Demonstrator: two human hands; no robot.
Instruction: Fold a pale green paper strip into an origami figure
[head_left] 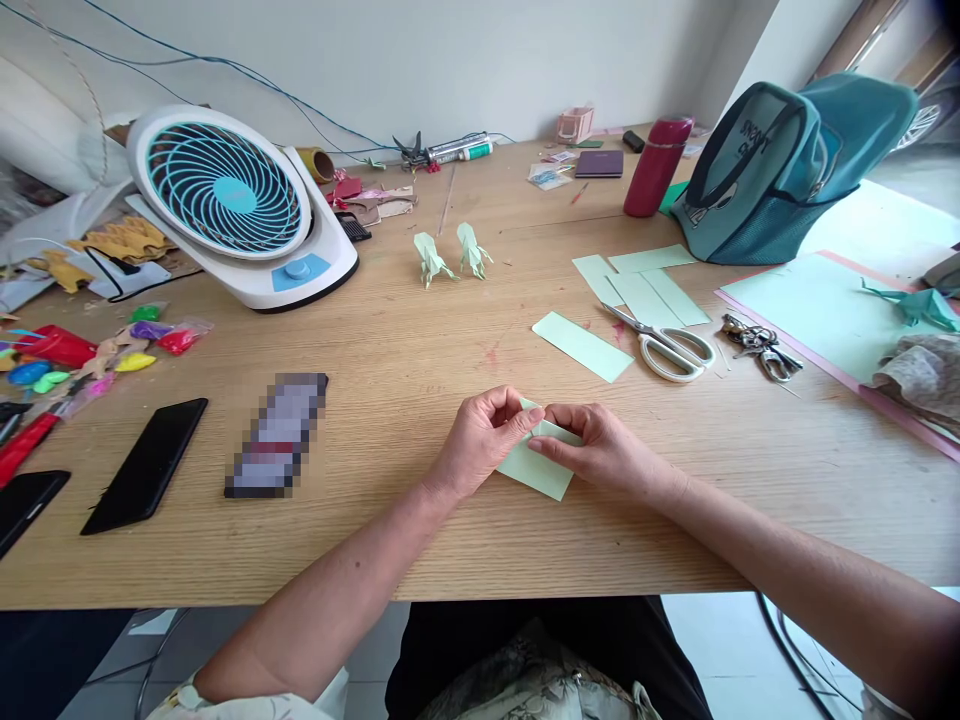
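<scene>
A pale green strip of paper (541,470) is between my two hands near the front of the table. My left hand (487,435) pinches its upper left part with thumb and fingertips. On the other side, my right hand (592,445) grips the upper right part, its thumb lying across the paper. Fingers hide part of the strip, and a fold shows near the fingertips. Beyond my hands lies a flat pale green paper strip (583,346). Scissors (671,350) with white handles rest to its right, their blades touching more paper strips (649,290). Two folded paper figures (450,253) stand farther back.
A white and blue fan (240,200) stands at the back left. Phones (146,465) and colourful small items (97,355) lie on the left. Keys (761,345), a red bottle (658,168) and a teal backpack (780,170) are on the right. The table's front edge runs below my hands.
</scene>
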